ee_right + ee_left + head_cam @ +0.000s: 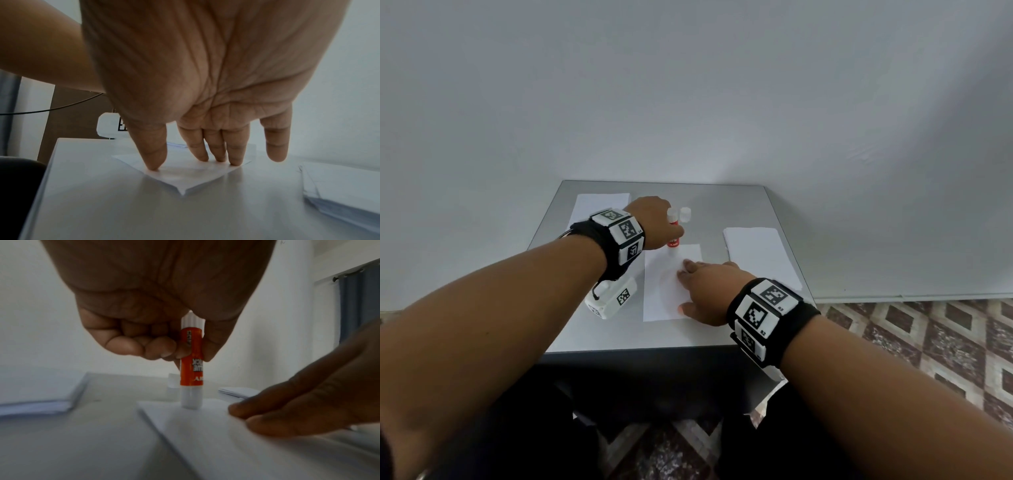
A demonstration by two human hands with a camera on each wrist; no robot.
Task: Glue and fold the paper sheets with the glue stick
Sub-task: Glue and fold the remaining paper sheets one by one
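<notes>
Two paper stacks (760, 255) flanking, left hand (654, 222) gripping glue stick (674, 236), right hand (709, 291) flat on sheet (661, 301), cap (685, 214) behind

A small grey desk (739, 205) with a smooth, faintly glossy top stands against a plain white wall (688, 85). Near the desk's front-left corner lies a white plastic box (613, 298) printed with black-and-white square markers (a thin black cord runs from its upper end). Right of the desk, the floor (928, 342) is tiled in a brown and cream diamond pattern. In the left wrist view, a blue curtain (357, 305) hangs from a dark rod at the far right.
</notes>
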